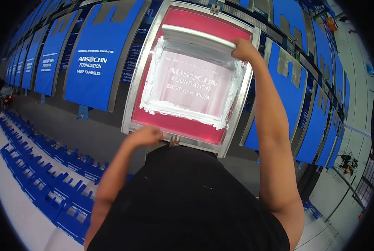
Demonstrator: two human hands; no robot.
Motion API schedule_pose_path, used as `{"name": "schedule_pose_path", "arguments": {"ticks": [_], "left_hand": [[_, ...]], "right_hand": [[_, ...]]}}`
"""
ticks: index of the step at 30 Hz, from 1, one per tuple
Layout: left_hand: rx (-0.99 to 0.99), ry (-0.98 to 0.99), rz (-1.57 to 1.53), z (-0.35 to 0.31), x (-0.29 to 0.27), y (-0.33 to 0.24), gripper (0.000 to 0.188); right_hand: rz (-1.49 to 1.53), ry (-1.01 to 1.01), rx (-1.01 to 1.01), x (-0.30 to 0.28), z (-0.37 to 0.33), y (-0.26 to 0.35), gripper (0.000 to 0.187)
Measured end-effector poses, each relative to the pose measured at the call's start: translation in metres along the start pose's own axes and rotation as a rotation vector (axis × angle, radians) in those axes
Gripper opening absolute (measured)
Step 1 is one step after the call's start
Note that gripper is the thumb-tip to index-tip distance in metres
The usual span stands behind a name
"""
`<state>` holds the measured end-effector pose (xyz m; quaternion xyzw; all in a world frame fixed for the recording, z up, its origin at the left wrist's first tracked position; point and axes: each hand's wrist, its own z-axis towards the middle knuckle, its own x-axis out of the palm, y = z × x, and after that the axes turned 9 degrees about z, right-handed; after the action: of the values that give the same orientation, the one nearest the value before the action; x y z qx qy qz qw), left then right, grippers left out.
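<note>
A silk-screen frame (130, 111) with a metal border and red mesh lies in front of me. White ink (233, 100) rings the pale printing area in its middle, where white lettering shows. My right hand (244, 51) grips the right end of a long squeegee (199, 37), which lies across the far part of the mesh. At the frame's near left edge, my left hand (147, 136) is closed on the border, slightly blurred. Just right of it, a small metal clip (174, 141) sits on the near border.
Blue printed bag pieces (95, 54) lie on boards to the left, and more blue pieces (285, 83) lie on boards to the right. Rows of blue bags (40, 167) cover the lower left. A metal hinge (215, 8) is at the frame's far edge. Cables (348, 163) lie on the floor at right.
</note>
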<state>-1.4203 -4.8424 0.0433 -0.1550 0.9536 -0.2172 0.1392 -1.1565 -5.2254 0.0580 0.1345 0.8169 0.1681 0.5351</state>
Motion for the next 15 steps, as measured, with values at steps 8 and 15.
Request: {"name": "schedule_pose_path", "arguments": {"ticks": [8, 15], "left_hand": [[0.362, -0.021, -0.526, 0.041, 0.119, 0.048, 0.043], [0.324, 0.011, -0.577, -0.006, 0.101, 0.009, 0.038]], "right_hand": [[-0.134, -0.041, -0.134, 0.017, 0.010, 0.063, 0.055], [-0.114, -0.056, -0.069, 0.029, -0.057, 0.084, 0.057]]}}
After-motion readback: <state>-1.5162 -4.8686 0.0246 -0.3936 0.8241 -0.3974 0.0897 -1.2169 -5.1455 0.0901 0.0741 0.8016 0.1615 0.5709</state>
